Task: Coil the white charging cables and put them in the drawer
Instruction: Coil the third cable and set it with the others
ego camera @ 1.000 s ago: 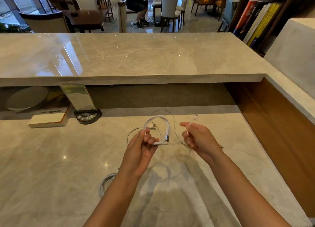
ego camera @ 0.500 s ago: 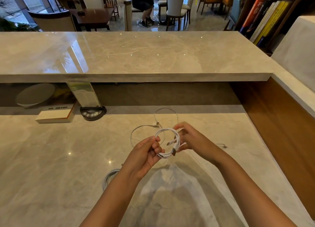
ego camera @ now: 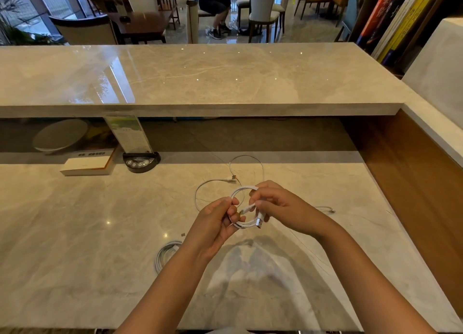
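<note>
A white charging cable (ego camera: pixel 241 191) is wound into a small loop held above the marble desk (ego camera: pixel 75 246). My left hand (ego camera: pixel 216 221) pinches the loop's left side. My right hand (ego camera: pixel 280 208) grips the right side, thumb and fingers on a plug end. The silver USB plug (ego camera: pixel 259 224) sticks out at the loop's bottom. A thinner loose white cable (ego camera: pixel 246 158) lies uncoiled on the desk behind my hands. A coiled white cable (ego camera: pixel 164 254) lies on the desk, partly hidden by my left forearm. No drawer is in view.
A black round device (ego camera: pixel 141 161) with a leaflet stand and a white book (ego camera: pixel 87 165) sit at the back left under the raised counter (ego camera: pixel 200 83). A wooden side panel (ego camera: pixel 413 183) closes the right. Chairs, tables and a seated person are beyond the counter.
My right hand has moved left from holding the cable's free end apart to meet the loop. The cable is now wound into a tighter coil between both hands.
</note>
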